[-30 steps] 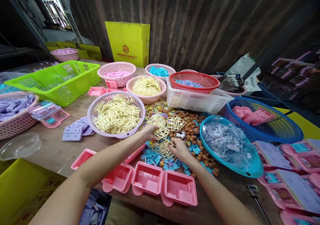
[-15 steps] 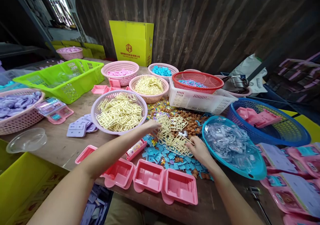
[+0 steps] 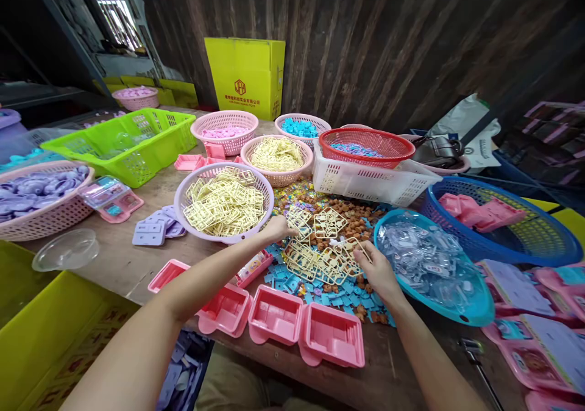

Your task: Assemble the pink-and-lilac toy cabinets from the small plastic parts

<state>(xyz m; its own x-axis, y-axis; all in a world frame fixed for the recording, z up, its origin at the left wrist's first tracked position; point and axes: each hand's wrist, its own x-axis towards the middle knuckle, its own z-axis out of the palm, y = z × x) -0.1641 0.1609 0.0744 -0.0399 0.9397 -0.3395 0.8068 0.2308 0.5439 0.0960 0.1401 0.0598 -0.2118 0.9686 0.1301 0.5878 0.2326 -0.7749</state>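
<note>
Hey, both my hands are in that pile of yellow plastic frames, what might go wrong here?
The yellow frames lie interlocked, so what the right hand and left hand lift may drag extra ones. Moving them could scatter the blue pieces and brown pieces underneath. The pink trays overhang the table edge and might get knocked off.

Both forearms bare, no sleeves in view; hands, left point(image 3: 278, 228) & right point(image 3: 380, 271), no gloves, rings/watch.

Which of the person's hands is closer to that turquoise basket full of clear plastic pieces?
The right hand. It rests on the cream frames just beside the turquoise basket, near its left rim. The left hand is farther off, next to the basket of cream frames.
</note>
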